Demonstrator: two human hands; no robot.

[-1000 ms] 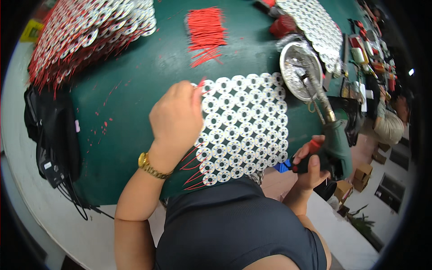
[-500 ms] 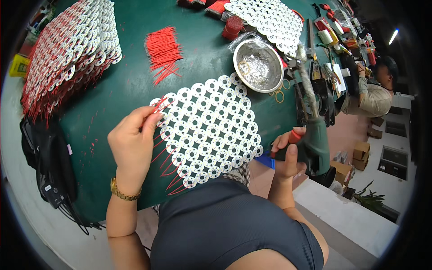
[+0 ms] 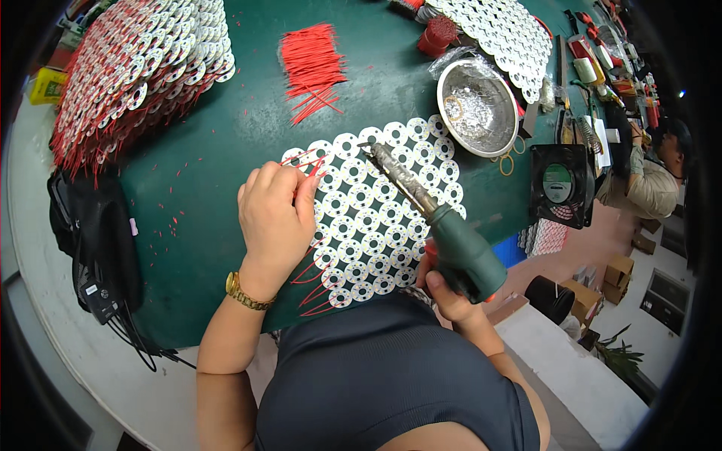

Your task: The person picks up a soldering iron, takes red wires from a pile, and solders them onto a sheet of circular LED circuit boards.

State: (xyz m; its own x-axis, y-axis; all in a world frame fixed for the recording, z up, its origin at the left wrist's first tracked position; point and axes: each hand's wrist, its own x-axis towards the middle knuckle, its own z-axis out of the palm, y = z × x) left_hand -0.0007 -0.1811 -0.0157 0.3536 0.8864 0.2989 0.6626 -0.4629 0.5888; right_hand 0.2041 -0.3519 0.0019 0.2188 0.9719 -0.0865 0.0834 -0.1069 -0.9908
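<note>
A panel of round white circuit boards [image 3: 362, 204] lies on the green table at its near edge. Red wires stick out along the panel's left side. At the upper left corner my left hand [image 3: 277, 214] pinches a red wire [image 3: 318, 167] between thumb and forefinger, against the boards. My right hand [image 3: 449, 299] grips a green soldering gun [image 3: 466, 252] by its handle, which is partly hidden behind the body. The gun's long metal barrel slants across the panel, its tip over the top rows, to the right of my left fingers.
Beyond the panel lies a bundle of red wires [image 3: 314, 60]. A metal bowl [image 3: 500, 128] stands at the panel's far right, near a black fan [image 3: 558, 184]. Wired boards [image 3: 150, 75] are piled far left. Another person [image 3: 650, 169] sits at the right.
The soldering gun has swung left from beside the table edge to above the panel. My left hand stays at the panel's corner with a wire. The whole view has shifted.
</note>
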